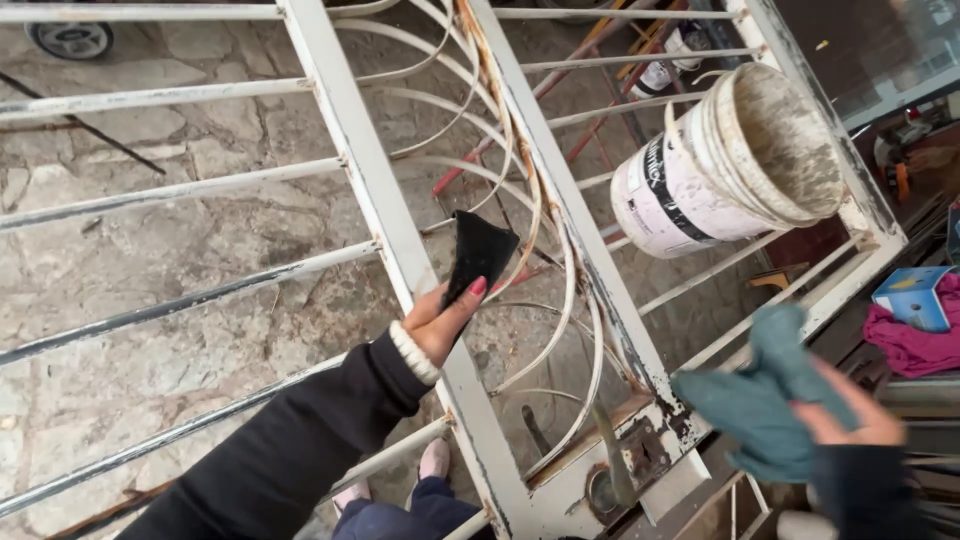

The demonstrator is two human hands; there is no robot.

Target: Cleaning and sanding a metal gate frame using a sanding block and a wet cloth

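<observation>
A white-painted metal gate (370, 170) with rusty spots and curved bars lies flat in front of me, over a stone floor. My left hand (440, 320), in a black sleeve with a white bracelet, holds a dark sheet of sandpaper (478, 252) against the gate's curved bars beside the long central bar. My right hand (850, 420) is at the lower right, gripping a teal cloth (760, 400) just off the gate's end near the lock plate (640, 455) and handle.
A dirty white bucket (730, 170) rests tipped on the gate's far right bars. A blue box (915, 295) and a pink cloth (915, 345) lie at the right edge. Red metal bars (560, 95) lie under the gate. My shoes (435, 460) show below.
</observation>
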